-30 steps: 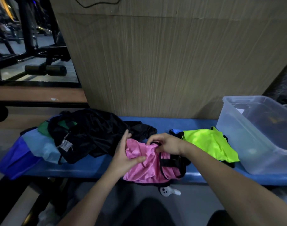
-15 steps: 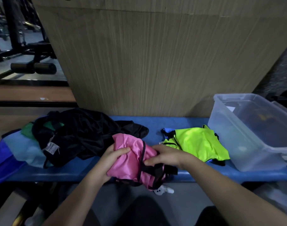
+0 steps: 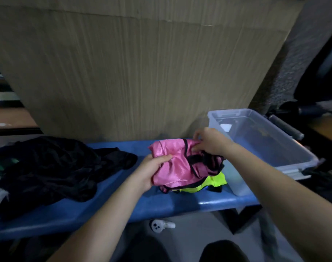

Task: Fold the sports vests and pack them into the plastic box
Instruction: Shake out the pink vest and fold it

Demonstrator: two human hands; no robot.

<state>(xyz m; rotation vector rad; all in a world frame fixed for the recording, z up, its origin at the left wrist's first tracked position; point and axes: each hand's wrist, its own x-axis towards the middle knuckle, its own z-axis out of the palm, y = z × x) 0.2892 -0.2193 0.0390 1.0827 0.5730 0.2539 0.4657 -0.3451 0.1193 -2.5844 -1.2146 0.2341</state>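
Pink vest [image 3: 177,168], bundled and gripped by my left hand [image 3: 152,172] and pinched by my right hand [image 3: 211,141], hangs at frame centre over the yellow vest [image 3: 208,183], its long axis pointing right toward the plastic box [image 3: 274,163], nearer my right hand.

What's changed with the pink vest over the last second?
Both hands, left and right, carried the pink vest rightward, toward the plastic box; it now sits over the yellow vest. Both still grip it. The dark pile stays on the blue bench.
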